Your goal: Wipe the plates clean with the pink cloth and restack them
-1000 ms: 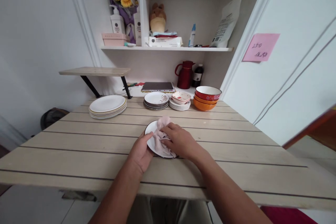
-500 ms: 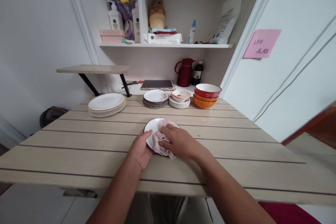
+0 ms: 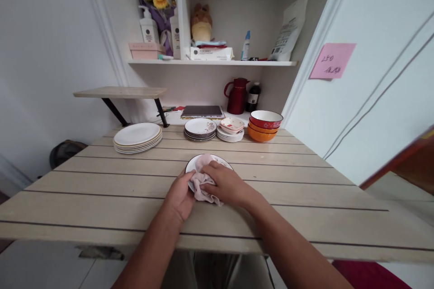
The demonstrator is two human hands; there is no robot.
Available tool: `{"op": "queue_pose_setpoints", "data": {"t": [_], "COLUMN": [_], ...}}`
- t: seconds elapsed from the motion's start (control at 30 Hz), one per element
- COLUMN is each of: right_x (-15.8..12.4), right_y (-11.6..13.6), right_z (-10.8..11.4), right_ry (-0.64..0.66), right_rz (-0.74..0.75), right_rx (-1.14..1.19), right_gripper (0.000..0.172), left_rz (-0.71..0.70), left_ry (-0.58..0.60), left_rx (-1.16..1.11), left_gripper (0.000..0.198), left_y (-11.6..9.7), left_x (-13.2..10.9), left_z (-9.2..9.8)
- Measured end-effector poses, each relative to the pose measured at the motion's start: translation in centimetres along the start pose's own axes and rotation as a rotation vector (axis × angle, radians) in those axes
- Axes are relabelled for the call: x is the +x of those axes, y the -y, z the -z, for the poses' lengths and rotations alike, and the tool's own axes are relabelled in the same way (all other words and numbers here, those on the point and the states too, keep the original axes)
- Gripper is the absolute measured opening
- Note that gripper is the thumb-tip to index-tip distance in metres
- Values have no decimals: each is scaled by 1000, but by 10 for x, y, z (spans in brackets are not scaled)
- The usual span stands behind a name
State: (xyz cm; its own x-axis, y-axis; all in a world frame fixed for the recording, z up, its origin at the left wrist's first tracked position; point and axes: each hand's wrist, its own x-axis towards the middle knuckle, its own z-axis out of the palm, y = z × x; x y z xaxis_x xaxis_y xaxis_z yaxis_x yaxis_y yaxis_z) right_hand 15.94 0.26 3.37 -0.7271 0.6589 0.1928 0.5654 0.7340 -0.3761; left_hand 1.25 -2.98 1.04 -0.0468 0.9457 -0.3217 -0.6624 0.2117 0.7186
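A white plate (image 3: pixel 192 164) with a dark rim is in front of me, over the near middle of the wooden table (image 3: pixel 118 210). My left hand (image 3: pixel 181 195) grips its left edge, thumb on top and the other fingers hidden underneath. Bunched on the plate is a pale pink cloth (image 3: pixel 202 185), which hangs over the near rim. My right hand (image 3: pixel 224 184) is closed on the cloth and presses it against the plate's surface. Part of a printed pattern shows on the plate beyond my right fingers.
Along the back stand a stack of oval plates (image 3: pixel 137 134), dark-rimmed plates (image 3: pixel 200 127), small plates with small dishes (image 3: pixel 231 130) on top, and red and orange bowls (image 3: pixel 264 125). Behind them are a small raised stand (image 3: pixel 120 92), a laptop (image 3: pixel 202 111) and a red jug (image 3: pixel 236 96).
My right hand and the cloth have shifted slightly left across the plate, uncovering some of its pattern at the right. My left hand keeps its grip on the edge.
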Motion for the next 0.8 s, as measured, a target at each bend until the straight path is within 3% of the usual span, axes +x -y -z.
{"op": "queue_pose_setpoints", "data": {"t": [0.37, 0.8], "right_x": [4, -7], "right_y": [-1, -14], "right_z": [-1, 11], "right_ry": [6, 91], "right_rz": [-39, -65], "right_rx": [-12, -43], "right_gripper": [27, 34], "left_rz": [-41, -39], "left_ry": [3, -36], "left_rx": [27, -6], "left_gripper": [27, 45], "left_y": [1, -1], "left_x": [2, -2], "left_z": [2, -1]}}
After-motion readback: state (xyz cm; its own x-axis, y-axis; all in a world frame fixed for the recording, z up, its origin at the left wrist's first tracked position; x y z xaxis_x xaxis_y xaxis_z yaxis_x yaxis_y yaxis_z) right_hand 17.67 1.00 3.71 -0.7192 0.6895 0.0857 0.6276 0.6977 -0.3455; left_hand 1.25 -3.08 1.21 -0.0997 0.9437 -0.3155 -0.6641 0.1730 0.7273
